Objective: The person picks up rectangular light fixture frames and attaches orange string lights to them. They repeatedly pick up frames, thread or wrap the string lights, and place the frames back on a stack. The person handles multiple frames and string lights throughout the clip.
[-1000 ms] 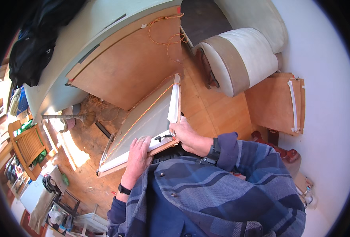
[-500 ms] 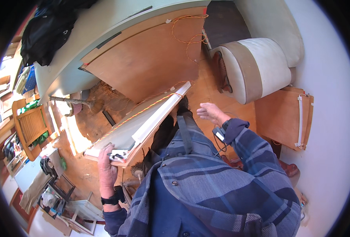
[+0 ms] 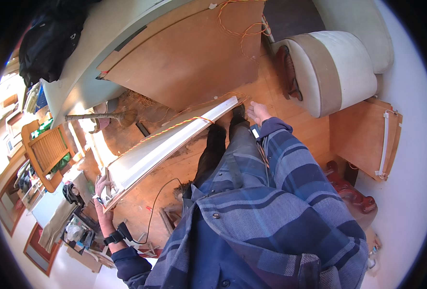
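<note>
A long flat board [image 3: 175,137] slants across the middle, with a white strip along its near edge. A twisted orange-and-yellow cord [image 3: 167,128] runs over it. At its lower left corner my left hand [image 3: 104,189] grips the board's edge, fingers on top; a small white-and-black thing there is too blurred to name. My right hand [image 3: 259,113] is close to the board's far right end, apart from it, with the fingers extended and nothing seen in them. Dark bands are around my left wrist.
Large brown panels [image 3: 189,58] lean against a pale surface ahead. A cream-and-tan upholstered seat [image 3: 353,67] stands at right, above another brown panel [image 3: 358,135]. Left are a wooden chair [image 3: 47,151] and a pole-like stick [image 3: 93,116]. A dark red carved piece [image 3: 348,190] is near my right side.
The board's left end has swung outward to the left with my left hand. My right hand has moved forward, closer to the board's far end. The view has shifted slightly.
</note>
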Motion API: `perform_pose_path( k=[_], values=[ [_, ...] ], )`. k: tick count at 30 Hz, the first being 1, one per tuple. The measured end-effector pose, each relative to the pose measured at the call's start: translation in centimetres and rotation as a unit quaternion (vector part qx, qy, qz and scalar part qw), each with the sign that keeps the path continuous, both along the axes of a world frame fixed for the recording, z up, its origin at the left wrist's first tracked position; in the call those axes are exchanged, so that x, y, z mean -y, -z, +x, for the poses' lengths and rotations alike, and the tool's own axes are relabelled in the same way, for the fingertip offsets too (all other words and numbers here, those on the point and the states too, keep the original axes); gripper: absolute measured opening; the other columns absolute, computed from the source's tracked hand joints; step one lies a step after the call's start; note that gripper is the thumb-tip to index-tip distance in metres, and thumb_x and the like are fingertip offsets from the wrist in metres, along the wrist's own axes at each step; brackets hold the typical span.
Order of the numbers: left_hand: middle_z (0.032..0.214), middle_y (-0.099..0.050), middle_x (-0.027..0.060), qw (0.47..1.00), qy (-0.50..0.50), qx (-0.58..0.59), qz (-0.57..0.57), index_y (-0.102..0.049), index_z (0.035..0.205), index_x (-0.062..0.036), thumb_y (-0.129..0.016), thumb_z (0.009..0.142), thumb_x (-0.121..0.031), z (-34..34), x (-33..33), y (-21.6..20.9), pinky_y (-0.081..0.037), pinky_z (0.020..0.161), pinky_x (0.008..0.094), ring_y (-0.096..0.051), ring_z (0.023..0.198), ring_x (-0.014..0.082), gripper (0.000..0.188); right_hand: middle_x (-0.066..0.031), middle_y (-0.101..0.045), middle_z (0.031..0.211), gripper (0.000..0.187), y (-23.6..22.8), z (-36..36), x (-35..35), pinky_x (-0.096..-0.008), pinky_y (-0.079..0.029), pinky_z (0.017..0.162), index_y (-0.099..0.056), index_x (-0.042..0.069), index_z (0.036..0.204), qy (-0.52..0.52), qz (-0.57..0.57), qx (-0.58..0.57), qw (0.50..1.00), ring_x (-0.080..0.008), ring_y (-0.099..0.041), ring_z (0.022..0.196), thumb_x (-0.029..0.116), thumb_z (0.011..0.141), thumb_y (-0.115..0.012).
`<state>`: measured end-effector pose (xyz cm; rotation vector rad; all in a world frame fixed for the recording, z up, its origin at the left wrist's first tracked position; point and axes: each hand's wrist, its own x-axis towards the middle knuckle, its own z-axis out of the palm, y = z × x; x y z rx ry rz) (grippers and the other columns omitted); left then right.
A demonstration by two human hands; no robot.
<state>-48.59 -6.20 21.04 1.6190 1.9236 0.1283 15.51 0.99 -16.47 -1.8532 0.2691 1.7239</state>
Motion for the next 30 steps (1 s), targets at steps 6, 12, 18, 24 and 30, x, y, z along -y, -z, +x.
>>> perform_pose_path(
  k=[6, 12, 18, 24, 30],
  values=[
    [0.139, -0.061, 0.0185, 1.000, 0.014, 0.015, -0.020, -0.063, 0.121, -0.0010, -0.080, 0.080, -0.019, -3.8, 0.7, 0.0, -0.032, 0.120, 0.0431, -0.052, 0.137, 0.0336, 0.048, -0.0193, -0.055, 0.138, 0.042, 3.6, -3.8, -2.5, -0.0494, -0.041, 0.113, -0.048, 0.002, 0.140, 0.038, -0.017, -0.025, 0.999, -0.0367, -0.055, 0.130, 0.017, 0.102, -0.057],
    [0.140, -0.061, 0.0154, 0.999, 0.043, 0.030, -0.006, -0.059, 0.133, -0.0018, -0.071, 0.093, -0.030, -2.4, -2.0, -0.8, -0.038, 0.115, 0.0404, -0.055, 0.133, 0.0300, 0.050, -0.0080, -0.065, 0.087, 0.008, 4.0, -4.7, -3.3, -0.0435, -0.052, 0.085, -0.061, 0.006, 0.101, -0.044, -0.041, 0.013, 0.998, -0.0275, -0.070, 0.087, 0.010, 0.095, -0.061],
    [0.135, -0.065, 0.0174, 0.995, 0.047, 0.081, 0.044, -0.062, 0.131, -0.0014, -0.061, 0.101, -0.035, -2.1, -4.1, 0.0, -0.039, 0.115, 0.0437, -0.057, 0.132, 0.0314, 0.045, -0.0120, -0.066, 0.085, 0.005, 1.2, -4.2, -3.0, -0.0434, -0.052, 0.086, -0.061, 0.004, 0.089, 0.019, 0.002, 0.019, 1.000, -0.0256, -0.067, 0.084, 0.007, 0.091, -0.057],
    [0.129, -0.069, 0.0066, 0.989, -0.092, 0.100, -0.051, -0.063, 0.134, -0.0006, -0.057, 0.097, 0.001, -3.1, -5.9, 1.7, -0.047, 0.105, 0.0333, -0.062, 0.120, 0.0177, 0.037, -0.0021, -0.053, 0.069, 0.015, -4.5, -3.3, -4.2, -0.0365, -0.052, 0.077, -0.059, 0.004, 0.096, 0.098, 0.120, -0.174, 0.973, -0.0179, -0.058, 0.070, 0.018, 0.096, -0.064],
    [0.119, -0.068, 0.0014, 0.977, -0.124, 0.173, -0.031, -0.067, 0.127, -0.0033, -0.059, 0.096, -0.001, -3.4, -5.9, 2.9, -0.047, 0.098, 0.0283, -0.059, 0.110, 0.0116, 0.032, 0.0048, -0.042, 0.061, 0.024, -7.9, -0.4, -5.9, -0.0301, -0.044, 0.060, -0.056, 0.003, 0.108, 0.072, 0.012, -0.224, 0.972, -0.0110, -0.044, 0.053, 0.024, 0.101, -0.067]
  ],
)
